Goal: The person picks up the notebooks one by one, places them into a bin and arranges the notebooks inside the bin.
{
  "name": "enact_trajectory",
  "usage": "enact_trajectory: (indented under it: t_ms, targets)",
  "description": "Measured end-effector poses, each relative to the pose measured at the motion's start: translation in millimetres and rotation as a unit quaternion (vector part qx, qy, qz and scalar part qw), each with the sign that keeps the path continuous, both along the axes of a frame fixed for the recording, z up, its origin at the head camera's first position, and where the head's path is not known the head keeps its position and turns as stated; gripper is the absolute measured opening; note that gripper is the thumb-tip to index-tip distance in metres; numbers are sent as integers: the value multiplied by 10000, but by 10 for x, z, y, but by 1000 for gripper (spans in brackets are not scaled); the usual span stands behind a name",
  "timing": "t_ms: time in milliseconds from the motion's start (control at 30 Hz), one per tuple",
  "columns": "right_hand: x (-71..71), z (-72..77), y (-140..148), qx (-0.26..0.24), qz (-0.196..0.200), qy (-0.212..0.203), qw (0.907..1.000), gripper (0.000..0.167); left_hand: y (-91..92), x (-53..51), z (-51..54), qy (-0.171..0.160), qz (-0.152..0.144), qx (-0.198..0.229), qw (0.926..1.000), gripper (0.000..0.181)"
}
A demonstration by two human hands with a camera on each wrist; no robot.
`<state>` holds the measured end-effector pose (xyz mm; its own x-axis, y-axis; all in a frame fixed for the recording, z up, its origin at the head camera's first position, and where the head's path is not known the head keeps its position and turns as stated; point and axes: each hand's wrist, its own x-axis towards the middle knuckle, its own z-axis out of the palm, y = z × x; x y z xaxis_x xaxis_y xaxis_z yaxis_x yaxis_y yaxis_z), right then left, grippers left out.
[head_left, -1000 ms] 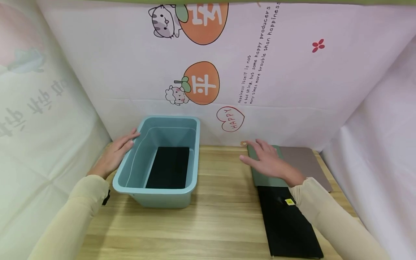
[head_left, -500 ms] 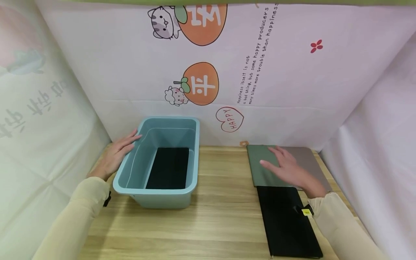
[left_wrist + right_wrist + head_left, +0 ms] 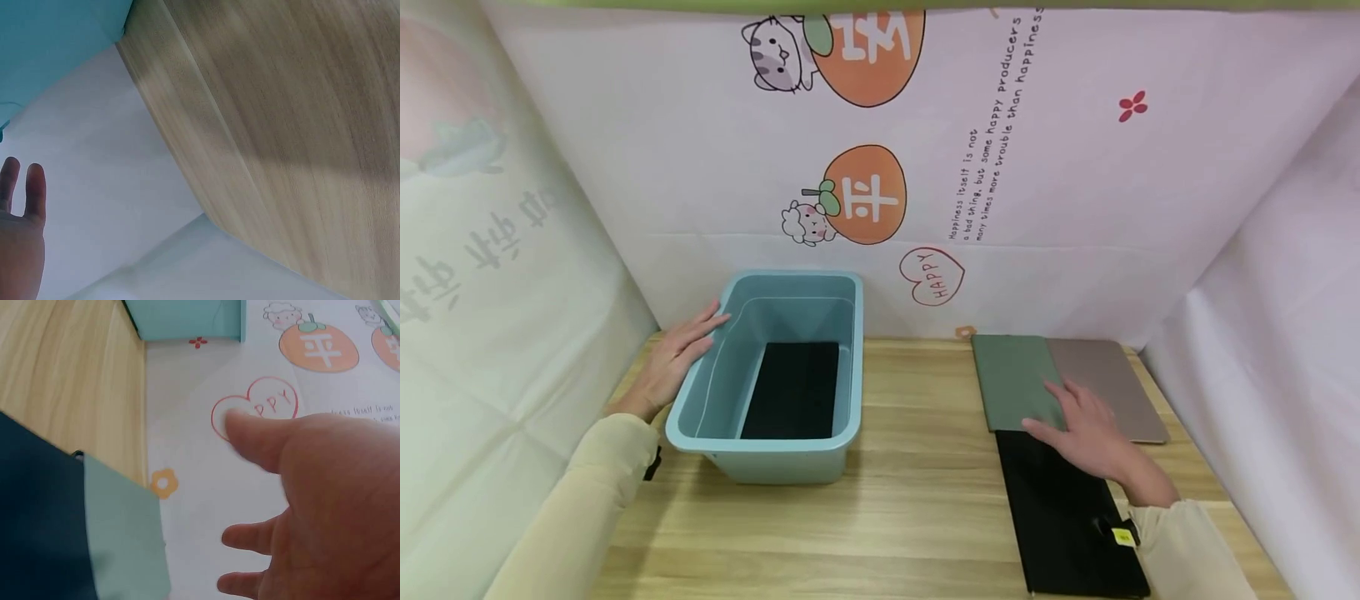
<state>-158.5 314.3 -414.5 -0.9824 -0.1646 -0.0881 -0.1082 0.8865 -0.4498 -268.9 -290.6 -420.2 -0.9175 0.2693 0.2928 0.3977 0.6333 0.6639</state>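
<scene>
A light-blue plastic bin (image 3: 856, 358) stands on the left of the table with a flat black rectangle (image 3: 793, 392) at its bottom. My left hand (image 3: 670, 362) rests on the bin's left rim with fingers extended; the left wrist view catches only part of that hand (image 3: 22, 244). On the right lie three flat, notebook-like items: a green one (image 3: 1009, 375), a taupe one (image 3: 1093, 367) and a black one (image 3: 1052, 508). Spread and holding nothing, my right hand (image 3: 1086, 429) is over where these three meet, apparently above them. In the right wrist view its thumb and fingers are apart.
The wood-grain table (image 3: 917, 467) runs between the bin and the flat items. Behind it rises a white printed cloth wall (image 3: 1045, 275), with more white cloth (image 3: 1277, 333) along both sides. The bin and the green item stand close to the back wall.
My right hand has moved right and toward me, from over the green item to near the black one, uncovering most of the green one. The left hand has stayed on the rim.
</scene>
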Motion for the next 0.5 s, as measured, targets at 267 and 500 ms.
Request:
enact_trajectory:
  t_ms: [267,500]
  targets:
    - [156,-345,286,198,-137,-526,9983,93,7,8,7,-58,33,55,10000,44]
    - [271,-466,401,426,-533,-1190,9905,102,5,0,17,3,17,83,10000,45]
